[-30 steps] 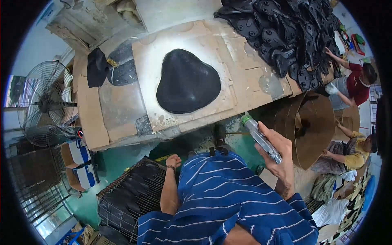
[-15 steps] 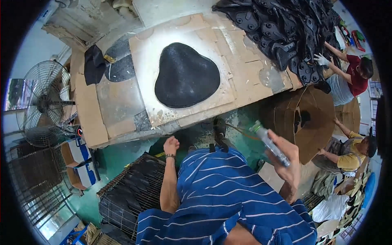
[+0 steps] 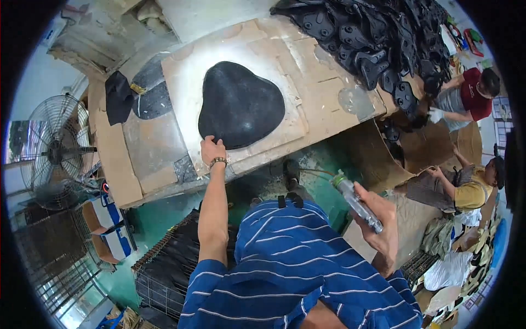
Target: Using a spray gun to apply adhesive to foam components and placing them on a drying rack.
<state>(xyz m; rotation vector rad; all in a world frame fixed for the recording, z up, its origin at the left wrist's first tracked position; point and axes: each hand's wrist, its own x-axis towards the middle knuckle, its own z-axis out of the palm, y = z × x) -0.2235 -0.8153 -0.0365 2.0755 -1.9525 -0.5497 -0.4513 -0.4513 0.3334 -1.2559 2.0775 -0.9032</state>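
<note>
On the table lies a black rounded three-lobed piece (image 3: 241,104), like a seat pad, on a cardboard sheet (image 3: 183,82) dusted white. My left hand (image 3: 212,151) is at its lower left edge, with the fingers closed on the rim. Off the table's front edge to the right, my right hand (image 3: 378,214) grips a silver-grey tube-shaped hand tool (image 3: 355,200) with a green end. A thin brown hose (image 3: 318,171) runs from near that green end. The palm side of the right hand is hidden.
Black moulded parts (image 3: 378,44) are heaped at the table's far right. Two people work on the right, beside a large brown cardboard container (image 3: 372,148). A caged fan (image 3: 57,151) stands on the left. A wire basket of black pieces (image 3: 164,263) is by my left side.
My left hand has moved forward from beside my body to the black piece's edge. My right hand still holds the tool, slightly lower. The person in yellow has shifted by the container.
</note>
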